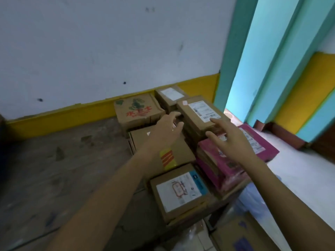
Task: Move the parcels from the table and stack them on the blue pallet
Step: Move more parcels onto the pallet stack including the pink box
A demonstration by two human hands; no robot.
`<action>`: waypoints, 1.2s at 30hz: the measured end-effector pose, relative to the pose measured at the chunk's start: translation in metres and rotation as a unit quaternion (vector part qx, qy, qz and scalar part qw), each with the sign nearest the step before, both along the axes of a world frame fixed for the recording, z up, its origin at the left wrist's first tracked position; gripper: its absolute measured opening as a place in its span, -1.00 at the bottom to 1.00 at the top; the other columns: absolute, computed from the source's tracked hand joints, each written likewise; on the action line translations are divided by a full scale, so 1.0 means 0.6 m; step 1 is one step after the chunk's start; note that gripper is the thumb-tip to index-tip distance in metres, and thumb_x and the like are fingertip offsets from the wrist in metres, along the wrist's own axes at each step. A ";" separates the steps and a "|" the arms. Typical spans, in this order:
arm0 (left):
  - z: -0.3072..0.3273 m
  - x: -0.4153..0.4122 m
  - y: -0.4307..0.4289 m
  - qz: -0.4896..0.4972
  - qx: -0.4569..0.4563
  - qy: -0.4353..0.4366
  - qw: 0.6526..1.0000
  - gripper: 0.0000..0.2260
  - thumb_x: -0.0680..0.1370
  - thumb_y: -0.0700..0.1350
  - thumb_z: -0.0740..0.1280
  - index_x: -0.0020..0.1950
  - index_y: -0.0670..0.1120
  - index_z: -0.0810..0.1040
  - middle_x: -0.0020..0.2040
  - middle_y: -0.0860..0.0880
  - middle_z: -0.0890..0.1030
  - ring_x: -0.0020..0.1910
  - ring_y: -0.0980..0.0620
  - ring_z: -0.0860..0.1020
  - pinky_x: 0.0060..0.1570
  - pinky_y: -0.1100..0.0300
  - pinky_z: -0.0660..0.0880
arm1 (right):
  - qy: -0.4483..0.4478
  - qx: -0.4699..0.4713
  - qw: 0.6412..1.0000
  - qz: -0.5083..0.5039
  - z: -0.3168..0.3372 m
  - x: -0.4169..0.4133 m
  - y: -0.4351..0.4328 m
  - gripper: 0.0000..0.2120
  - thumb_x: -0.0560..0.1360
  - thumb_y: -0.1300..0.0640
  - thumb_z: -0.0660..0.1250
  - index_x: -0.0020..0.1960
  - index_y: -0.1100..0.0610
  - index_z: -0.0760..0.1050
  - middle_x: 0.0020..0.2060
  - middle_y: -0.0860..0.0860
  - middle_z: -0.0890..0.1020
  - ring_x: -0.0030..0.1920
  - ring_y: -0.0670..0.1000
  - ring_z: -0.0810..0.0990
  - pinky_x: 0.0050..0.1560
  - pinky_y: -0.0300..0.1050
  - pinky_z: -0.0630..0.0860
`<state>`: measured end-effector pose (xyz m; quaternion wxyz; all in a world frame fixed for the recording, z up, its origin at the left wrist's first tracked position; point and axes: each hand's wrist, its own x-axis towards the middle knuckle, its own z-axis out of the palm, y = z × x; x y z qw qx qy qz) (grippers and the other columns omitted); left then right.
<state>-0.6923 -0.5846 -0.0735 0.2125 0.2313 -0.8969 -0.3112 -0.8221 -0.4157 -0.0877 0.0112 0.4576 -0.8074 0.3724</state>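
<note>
Against the wall, in the head view, cardboard parcels lie packed in a low stack; what carries them is hidden. The left hand [168, 127] and right hand [230, 140] are both open, fingers spread, holding nothing, just over the topmost brown parcel [190, 115]. It looks stiff, flat and probably light, so its opposite side edges suit a two-handed hold. Its white shipping label [204, 110] carries a barcode, the text unreadable. A neighbouring carton [136, 111] shows blurred red Chinese characters

Stained concrete floor [63, 169], cardboard parcels [179, 192] piled there — their base hidden
</note>
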 end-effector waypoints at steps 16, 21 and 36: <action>-0.131 -0.080 0.148 -0.029 0.164 -0.092 0.982 -0.51 0.57 0.15 0.14 0.47 0.10 0.11 0.46 -0.13 0.04 0.39 -0.13 0.25 0.23 0.10 0.32 | -0.186 0.029 0.962 -0.197 -0.100 -0.101 0.155 -0.40 0.42 -0.14 0.35 0.40 -0.03 0.29 0.31 0.14 0.25 0.32 0.14 0.34 0.32 0.04 0.33; -0.129 -0.076 0.166 -0.022 0.166 -0.074 0.983 -0.51 0.59 0.14 0.11 0.48 0.08 0.07 0.46 -0.12 0.04 0.41 -0.11 0.20 0.31 0.02 0.29 | -0.161 0.010 0.964 -0.213 -0.095 -0.095 0.156 -0.39 0.42 -0.13 0.35 0.40 -0.01 0.27 0.30 0.17 0.25 0.30 0.18 0.36 0.29 0.07 0.37; -0.057 0.056 0.076 0.108 0.188 0.099 0.971 -0.57 0.59 0.07 0.15 0.45 0.05 0.19 0.39 -0.13 0.12 0.27 -0.03 0.34 0.08 0.13 0.52 | -0.082 -0.051 0.987 -0.130 -0.016 0.028 0.018 -0.36 0.38 -0.19 0.37 0.39 -0.05 0.29 0.28 0.16 0.26 0.31 0.17 0.31 0.32 0.03 0.26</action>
